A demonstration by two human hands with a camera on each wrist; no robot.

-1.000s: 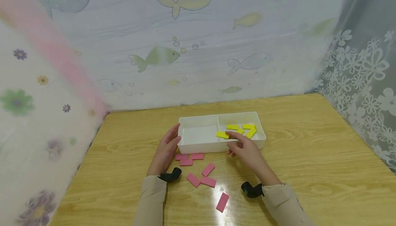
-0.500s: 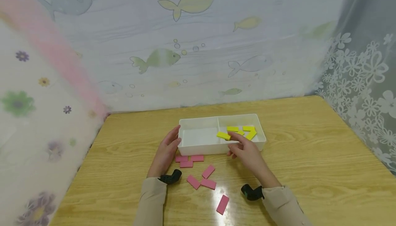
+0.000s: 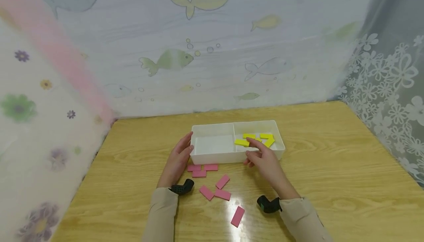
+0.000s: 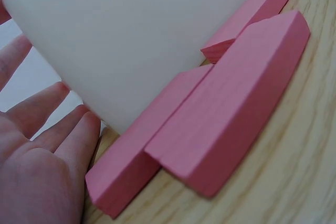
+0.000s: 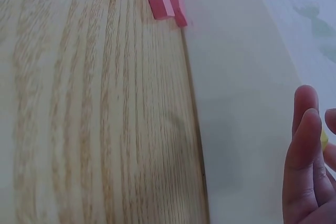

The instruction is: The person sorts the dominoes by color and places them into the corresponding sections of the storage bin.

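Currently, your right hand (image 3: pixel 263 159) pinches one yellow block (image 3: pixel 241 142) over the white tray's (image 3: pixel 215 158) right compartment, beside other yellow blocks (image 3: pixel 267 139). Your left hand (image 3: pixel 177 161), fingers relaxed, rests against the tray's left end. Pink blocks (image 3: pixel 218 188) lie on the wooden table (image 3: pixel 331 183).
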